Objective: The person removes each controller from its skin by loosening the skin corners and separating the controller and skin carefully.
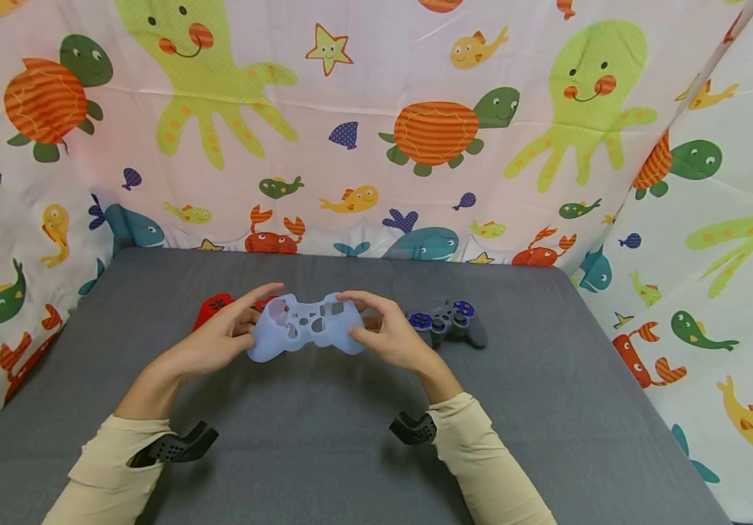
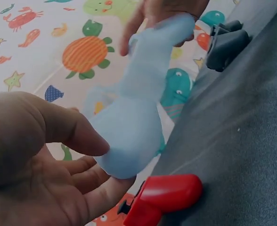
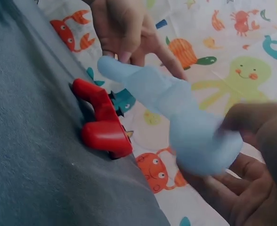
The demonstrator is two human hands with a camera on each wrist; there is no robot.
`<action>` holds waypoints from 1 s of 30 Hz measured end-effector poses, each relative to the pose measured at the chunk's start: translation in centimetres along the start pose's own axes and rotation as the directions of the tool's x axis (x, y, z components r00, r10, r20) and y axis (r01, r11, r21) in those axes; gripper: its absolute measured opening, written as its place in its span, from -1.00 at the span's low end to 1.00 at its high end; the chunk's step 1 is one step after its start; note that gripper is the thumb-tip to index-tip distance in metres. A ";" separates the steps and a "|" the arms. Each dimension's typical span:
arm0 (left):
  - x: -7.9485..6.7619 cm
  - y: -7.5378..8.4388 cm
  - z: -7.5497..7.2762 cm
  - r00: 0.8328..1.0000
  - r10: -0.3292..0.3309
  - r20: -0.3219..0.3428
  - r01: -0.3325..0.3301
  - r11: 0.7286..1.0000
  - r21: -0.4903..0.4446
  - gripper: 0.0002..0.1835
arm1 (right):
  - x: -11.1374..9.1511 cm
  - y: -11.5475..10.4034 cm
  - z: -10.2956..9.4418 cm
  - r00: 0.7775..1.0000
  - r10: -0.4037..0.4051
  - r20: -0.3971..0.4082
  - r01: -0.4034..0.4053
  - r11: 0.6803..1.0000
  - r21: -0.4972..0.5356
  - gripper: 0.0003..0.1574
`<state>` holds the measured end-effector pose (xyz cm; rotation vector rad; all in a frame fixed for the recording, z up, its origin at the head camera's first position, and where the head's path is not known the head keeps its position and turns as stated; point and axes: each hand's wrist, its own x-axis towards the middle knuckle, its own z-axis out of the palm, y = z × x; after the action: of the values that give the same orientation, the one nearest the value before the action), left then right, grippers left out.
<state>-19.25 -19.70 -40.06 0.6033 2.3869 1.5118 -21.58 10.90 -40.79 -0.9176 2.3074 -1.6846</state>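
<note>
A pale blue, translucent silicone controller cover (image 1: 316, 326) is held up above the table, its cut-out holes visible in the head view. The left hand (image 1: 217, 339) pinches its left grip end between thumb and fingers. At the opposite end the right hand (image 1: 395, 337) grips it the same way. Behind the left hand lies a red game controller (image 1: 211, 309), partly hidden by that hand; its smooth grips show in the right wrist view, where the red controller (image 3: 103, 117) sits apart from the cover. Nothing shows inside the cover.
A black game controller (image 1: 450, 325) with blue buttons and sticks rests just right of the right hand, partly covered by it. The grey table (image 1: 324, 452) meets a hanging curtain (image 1: 350, 95) printed with sea animals at the back and sides.
</note>
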 end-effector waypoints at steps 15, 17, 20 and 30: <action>0.0 -0.3 -0.3 0.998 0.016 0.056 -0.010 0.994 -0.108 -0.33 | 0.1 0.6 0.0 0.997 0.075 0.003 -0.075 0.996 0.053 -0.24; -0.2 -0.5 -0.3 0.999 0.008 0.045 -0.003 0.995 -0.098 -0.33 | -0.1 0.6 0.3 0.996 0.090 0.006 -0.090 0.995 0.050 -0.24; -0.4 -0.8 -0.4 0.999 0.004 0.031 -0.002 0.997 -0.079 -0.34 | -0.5 0.6 0.7 0.995 0.099 0.017 -0.100 0.994 0.050 -0.25; -1.3 -1.4 -0.3 0.999 -0.031 0.027 0.032 0.998 -0.053 -0.34 | -1.5 1.3 1.3 0.987 0.125 0.104 -0.130 0.991 0.041 -0.25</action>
<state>-18.53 -21.14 -41.22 0.5674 2.3178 1.5397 -20.28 10.93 -42.75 -0.8081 2.2006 -1.5956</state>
